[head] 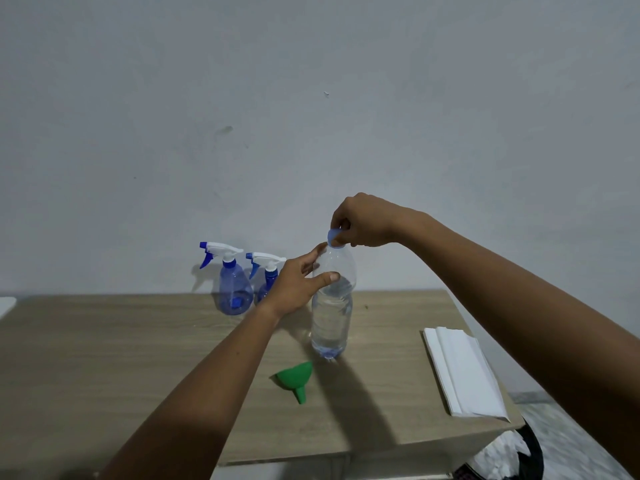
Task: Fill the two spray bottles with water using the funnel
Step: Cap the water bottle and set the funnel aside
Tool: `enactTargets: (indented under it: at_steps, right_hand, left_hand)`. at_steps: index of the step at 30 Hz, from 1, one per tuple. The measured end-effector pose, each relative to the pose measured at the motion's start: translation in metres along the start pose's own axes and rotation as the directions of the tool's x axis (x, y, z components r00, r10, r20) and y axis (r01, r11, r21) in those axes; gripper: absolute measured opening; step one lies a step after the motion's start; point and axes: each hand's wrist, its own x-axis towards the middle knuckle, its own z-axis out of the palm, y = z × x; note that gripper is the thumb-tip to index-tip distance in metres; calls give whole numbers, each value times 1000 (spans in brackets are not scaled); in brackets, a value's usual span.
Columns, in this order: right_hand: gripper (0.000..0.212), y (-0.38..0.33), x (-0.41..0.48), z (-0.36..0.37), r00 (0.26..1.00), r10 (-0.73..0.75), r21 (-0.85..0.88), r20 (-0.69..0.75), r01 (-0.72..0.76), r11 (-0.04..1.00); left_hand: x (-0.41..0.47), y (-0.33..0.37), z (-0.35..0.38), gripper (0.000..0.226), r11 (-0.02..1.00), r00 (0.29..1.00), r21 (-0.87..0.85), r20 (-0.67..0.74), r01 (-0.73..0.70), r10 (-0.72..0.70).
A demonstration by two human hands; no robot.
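spray bottles: two, clear blue with white-and-blue trigger heads on, upright and side by side at the table's far edge, against the wall; at 10 o'clock from the water bottle; the second one is partly hidden behind the left hand.
water bottle: clear plastic, upright near the table's middle, water up to about its shoulder.
funnel: green, on its side just beside the bottle's base at 7 o'clock, spout pointing toward the near edge.
left hand: thumb in front and fingers behind, wrapped round the water bottle's shoulder.
right hand: fingertips pinching the blue cap at the bottle's mouth (seated or lifted off, I cannot tell).
white folded sheets: flat stack at 4 o'clock from the bottle, its outer side close along the table's right edge.
table: pale wood; far edge meets the wall; a wide stretch of bare grain at 8 to 9 o'clock from the bottle, another between funnel and sheets.
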Motion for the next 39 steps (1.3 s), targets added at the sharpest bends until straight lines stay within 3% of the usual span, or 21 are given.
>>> enactTargets:
  at_steps: [7,14,23,28,32,39]
  right_hand:
    - [25,-2,1,3,1000,-6,-57,-21,5,998]
    - [31,1,-2,-9,993,-45,-153,107,61,986]
    - [47,-5,3,-2,995,-66,-443,75,92,892]
    - [38,2,1,-6,989,-107,-407,104,140,902]
    - [30,1,2,-17,978,-111,-202,175,146,969]
    - [40,-4,3,-1,998,-58,-325,31,65,944]
  left_hand:
    - [-2,2,0,76,1000,1000,-5,-5,2,-2]
    - [-1,3,1,76,1000,1000,-2,8,3,-3]
    - [-1,3,-1,70,999,1000,-39,15,-2,2]
    - [1,2,0,73,999,1000,-41,25,2,-1]
    - [2,1,0,75,999,999,-48,41,24,-22]
    - [2,1,-1,73,999,1000,-39,24,15,-14]
